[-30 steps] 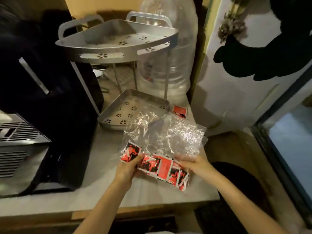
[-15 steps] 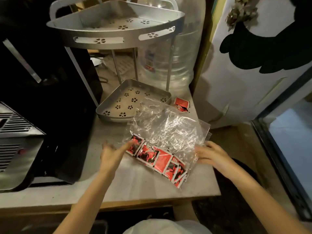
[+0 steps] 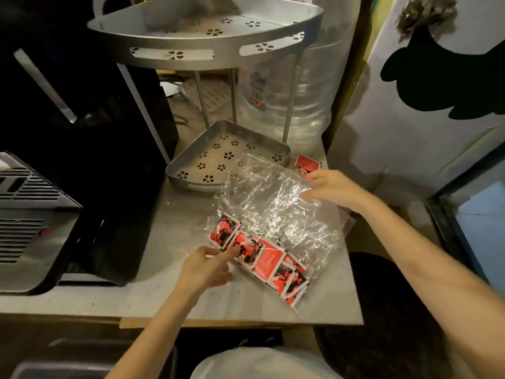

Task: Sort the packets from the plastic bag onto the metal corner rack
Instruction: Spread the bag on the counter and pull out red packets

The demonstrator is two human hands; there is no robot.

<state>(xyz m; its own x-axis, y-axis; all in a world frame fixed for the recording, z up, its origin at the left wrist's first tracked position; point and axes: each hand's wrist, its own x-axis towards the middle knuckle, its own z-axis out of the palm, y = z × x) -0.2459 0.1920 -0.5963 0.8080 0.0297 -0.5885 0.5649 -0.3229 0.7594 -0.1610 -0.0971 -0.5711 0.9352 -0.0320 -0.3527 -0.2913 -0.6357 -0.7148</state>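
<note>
A clear plastic bag (image 3: 273, 203) lies flat on the counter, with several red-and-black packets (image 3: 259, 258) in a row along its near edge. My left hand (image 3: 207, 266) touches the left end of that row through the bag with straight fingers. My right hand (image 3: 330, 187) rests on the bag's far right corner, its fingertips at a loose red packet (image 3: 307, 164) on the counter. Whether it grips that packet is unclear. The metal corner rack stands behind the bag, its upper tier (image 3: 205, 47) and lower tier (image 3: 226, 132) both bare.
A black appliance (image 3: 82, 132) and a silver vented one (image 3: 27, 214) fill the counter's left side. A large clear water bottle (image 3: 287, 105) stands behind the rack. The counter's front edge (image 3: 246, 318) is near my arms; a white door (image 3: 410, 132) stands at the right.
My right hand moved from the bag's near right edge up to its far corner by the loose packet. My left hand came back onto the packets at the row's left end.
</note>
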